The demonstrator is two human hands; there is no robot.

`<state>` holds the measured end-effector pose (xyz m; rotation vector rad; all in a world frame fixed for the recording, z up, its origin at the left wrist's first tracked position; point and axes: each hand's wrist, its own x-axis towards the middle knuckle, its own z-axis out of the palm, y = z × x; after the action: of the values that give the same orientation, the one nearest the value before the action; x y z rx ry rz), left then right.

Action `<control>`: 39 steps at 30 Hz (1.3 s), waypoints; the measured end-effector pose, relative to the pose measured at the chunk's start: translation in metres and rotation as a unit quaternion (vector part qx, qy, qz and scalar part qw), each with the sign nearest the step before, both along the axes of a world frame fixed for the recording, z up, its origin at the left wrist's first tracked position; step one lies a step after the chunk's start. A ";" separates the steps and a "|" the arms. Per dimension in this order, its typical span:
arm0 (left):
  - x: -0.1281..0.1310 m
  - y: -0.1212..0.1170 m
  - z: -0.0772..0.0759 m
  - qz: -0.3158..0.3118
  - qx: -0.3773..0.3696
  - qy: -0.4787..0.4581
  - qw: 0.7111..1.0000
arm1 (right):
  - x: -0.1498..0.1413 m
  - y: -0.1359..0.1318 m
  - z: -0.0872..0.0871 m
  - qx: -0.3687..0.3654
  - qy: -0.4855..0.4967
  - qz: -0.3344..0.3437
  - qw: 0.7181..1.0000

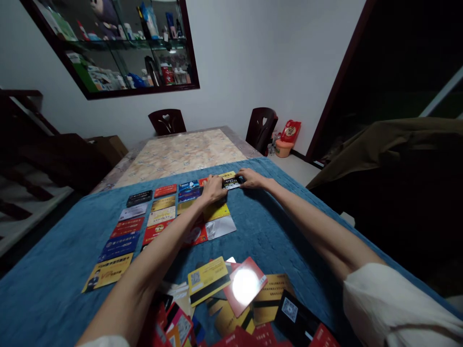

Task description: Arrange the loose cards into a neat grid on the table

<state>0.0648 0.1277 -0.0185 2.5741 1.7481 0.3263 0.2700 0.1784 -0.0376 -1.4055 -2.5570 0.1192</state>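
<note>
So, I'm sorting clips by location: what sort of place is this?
Probably a home's dining area: a table partly under a blue cloth, dark chairs and a glass-shelved wall cabinet.

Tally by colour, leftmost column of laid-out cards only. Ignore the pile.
Black card: 1
Silver-grey card: 1
Red card: 1
Blue card: 1
Yellow-gold card: 1
Total: 5
</note>
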 end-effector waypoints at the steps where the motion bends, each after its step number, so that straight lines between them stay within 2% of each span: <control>1: 0.000 0.000 0.000 0.000 0.000 0.000 1.000 | 0.000 0.000 0.000 -0.002 0.001 0.000 1.000; 13: -0.001 -0.003 0.000 -0.012 -0.001 0.017 1.000 | 0.000 -0.010 -0.002 -0.004 0.006 0.006 1.000; 29: -0.001 -0.005 -0.004 -0.026 0.014 0.015 0.999 | -0.006 -0.018 -0.008 0.020 0.005 -0.023 1.000; 39: -0.010 -0.023 0.003 -0.049 0.023 0.009 0.998 | -0.011 -0.035 -0.003 0.032 -0.009 -0.051 0.998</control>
<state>0.0552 0.1050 -0.0153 2.6908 1.6310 0.3464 0.2592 0.1429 -0.0402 -1.5142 -2.4742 0.0075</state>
